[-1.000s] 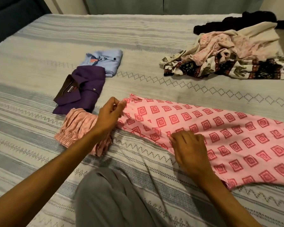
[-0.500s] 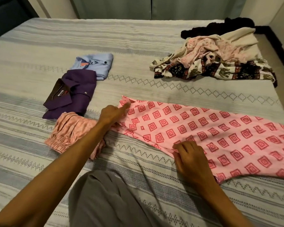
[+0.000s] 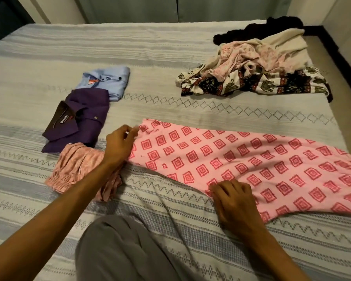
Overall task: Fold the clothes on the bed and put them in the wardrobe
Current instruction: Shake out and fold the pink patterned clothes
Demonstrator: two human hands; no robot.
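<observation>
Three garments lie folded on the bed [image 3: 170, 57], one is being worked on, and a heap waits; nothing has reached the wardrobe, which cannot be made out with certainty in this view.

Item 1, pink patterned garment [image 3: 241, 159]: largest piece, spread flat along the near right part of the bed, its far end running off toward the right edge. Not yet folded. The left hand [image 3: 118, 145] sits at its upper left corner, fingers loosely curled at the cloth edge; whether that grip actually pinches the fabric cannot be told. The right hand [image 3: 233, 199] rests on the near hem, fingers bent over the edge and seemingly gripping it.

Item 2, unfolded heap [image 3: 257, 65]: far right corner of the bed. Black, cream, pale pink and elephant-print pieces tangled together; all remain to be folded.

Item 3, purple shirt [image 3: 83, 118]: folded, left-centre of the bed, collar showing.

Item 4, peach garment [image 3: 79, 165]: folded, just beside the purple shirt on the near side, partly under the left forearm.

Item 5, light blue shirt [image 3: 107, 82]: folded, touching the far side of the purple shirt.

Assessment: roughly the middle of the folding stage; the storage stage has not begun.
</observation>
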